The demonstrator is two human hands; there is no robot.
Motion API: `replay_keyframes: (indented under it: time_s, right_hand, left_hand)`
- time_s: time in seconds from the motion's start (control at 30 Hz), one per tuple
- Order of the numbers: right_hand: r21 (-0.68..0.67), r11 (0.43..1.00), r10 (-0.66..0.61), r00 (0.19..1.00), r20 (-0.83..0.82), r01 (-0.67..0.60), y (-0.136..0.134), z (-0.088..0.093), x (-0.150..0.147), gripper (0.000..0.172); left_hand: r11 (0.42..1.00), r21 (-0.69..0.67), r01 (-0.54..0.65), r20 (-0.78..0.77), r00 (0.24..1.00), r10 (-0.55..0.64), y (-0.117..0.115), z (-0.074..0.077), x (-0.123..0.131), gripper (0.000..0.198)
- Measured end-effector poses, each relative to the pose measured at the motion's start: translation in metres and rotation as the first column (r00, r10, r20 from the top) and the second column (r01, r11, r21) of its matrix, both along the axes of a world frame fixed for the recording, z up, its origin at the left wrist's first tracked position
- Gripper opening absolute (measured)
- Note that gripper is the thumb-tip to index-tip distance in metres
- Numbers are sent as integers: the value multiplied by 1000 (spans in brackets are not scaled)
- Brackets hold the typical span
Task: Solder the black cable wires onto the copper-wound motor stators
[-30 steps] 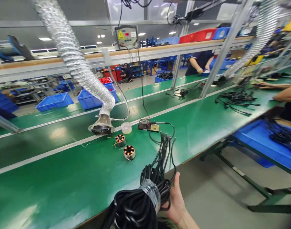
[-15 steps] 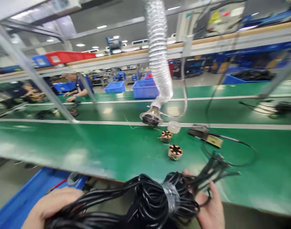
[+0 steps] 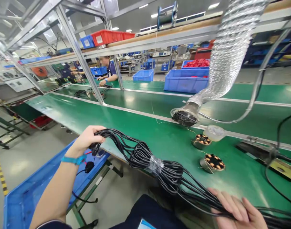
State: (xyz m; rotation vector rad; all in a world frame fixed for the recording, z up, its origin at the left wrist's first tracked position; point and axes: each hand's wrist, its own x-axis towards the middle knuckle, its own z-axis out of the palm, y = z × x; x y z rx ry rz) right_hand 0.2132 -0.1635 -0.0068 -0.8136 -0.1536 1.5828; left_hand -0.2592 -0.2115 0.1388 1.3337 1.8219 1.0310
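Bench [image 3: 126, 122]: flat, glossy green top.
Tray [image 3: 21, 203]: blue plastic, low-walled, beneath the left hand's arm.
Bundle [image 3: 170, 178]: black, smooth, rubbery-looking cables, looped thickly mid-length, held along the bench's near edge; contact with it is unclear. Gathering and binding look done; the stretches near both hands remain unwrapped.
Left hand [image 3: 89, 140]: closed on one end, well apart from the other hand.
Right hand [image 3: 238, 210]: curled round strands past the loops.
Stators [image 3: 215, 163]: two short metal rings, copper-wound, on the bench.
Wrap [image 3: 156, 164]: clear, crinkled film round the bundle's middle.
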Motion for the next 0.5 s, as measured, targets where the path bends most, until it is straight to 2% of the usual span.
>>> replay_keyframes:
  time_s: [0.1,0.17,0.23,0.33,0.43,0.5]
  right_hand:
    - [155,983,101,995,9,-101,21,29,-28,41]
    - [268,941,193,978,81,-208,38,44,-48,44]
    - [340,897,249,958,139,-283,51,51,-68,44]
    - [395,846,295,932,211,-358,60,43,-93,43]
    - [439,777,319,883,343,-451,59,21,-105,44]
    - [447,747,312,853,419,-492,56,7,-106,45]
  left_hand:
    - [993,98,-66,-91,993,75,27,7,-30,24]
    - [979,175,-108,-158,978,136,44,12,-51,26]
    - [962,225,-156,-247,946,212,56,9,-71,30]
    - [963,195,-189,-498,827,263,61,-14,-90,31]
    - [990,49,-135,-781,613,123,49,-48,-87,33]
    - [997,22,-71,-854,517,56,39,-66,-71,43]
